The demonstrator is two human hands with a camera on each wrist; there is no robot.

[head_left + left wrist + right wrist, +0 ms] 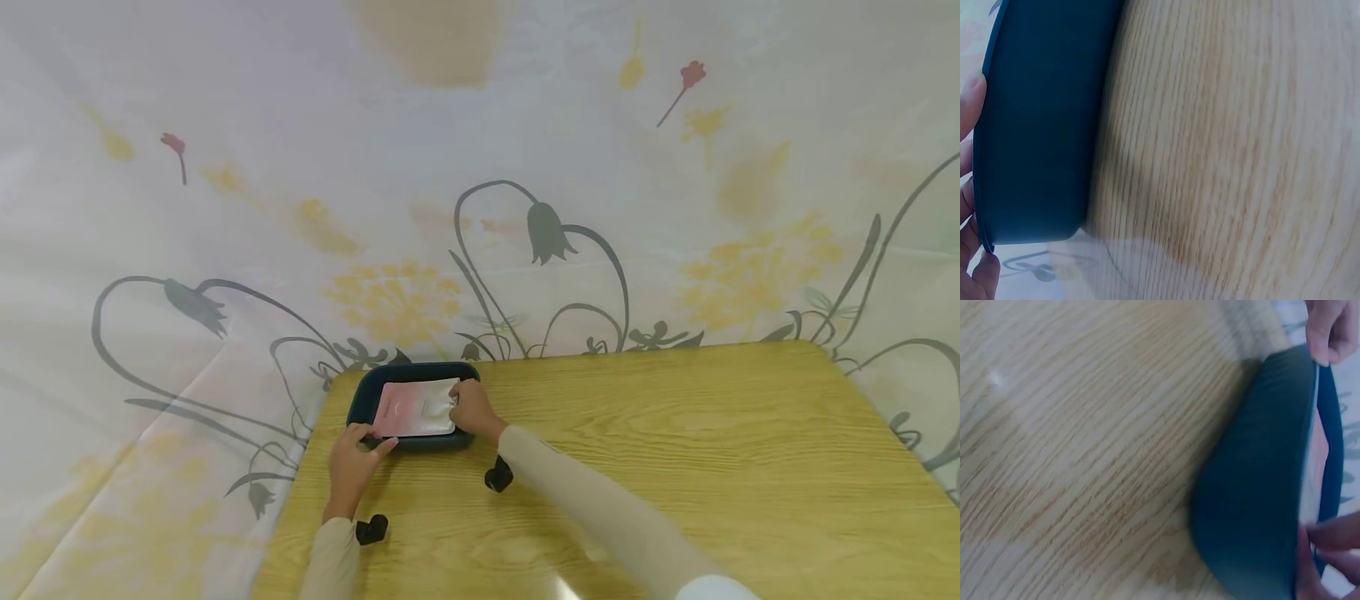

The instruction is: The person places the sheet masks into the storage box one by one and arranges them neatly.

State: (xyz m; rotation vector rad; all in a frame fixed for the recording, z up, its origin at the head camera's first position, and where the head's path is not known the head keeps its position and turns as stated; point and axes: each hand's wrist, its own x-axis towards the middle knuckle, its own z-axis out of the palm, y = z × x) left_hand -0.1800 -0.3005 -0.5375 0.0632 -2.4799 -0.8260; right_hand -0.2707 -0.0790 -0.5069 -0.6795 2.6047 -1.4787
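A flat pink-and-white sachet (417, 407) lies in a dark teal plastic basin (422, 445). My right hand (474, 408) pinches the sachet's white right end between thumb and bent fingers, above the basin's right side. At the near left corner, my left hand (354, 462) has its thumb and fingers spread, fingertips at the rim and close to the sachet's pink end. The left wrist view shows these fingertips (971, 103) along the rim beside the basin's outer wall (1041, 125). From the right wrist, the sachet's edge (1317, 456) appears just inside the rim.
The basin stands at the far left of a wood-grain table (675, 433). Behind it hangs a pale cloth (375, 167) with a printed flower pattern. Black wrist cameras (498, 476) hang below both wrists.
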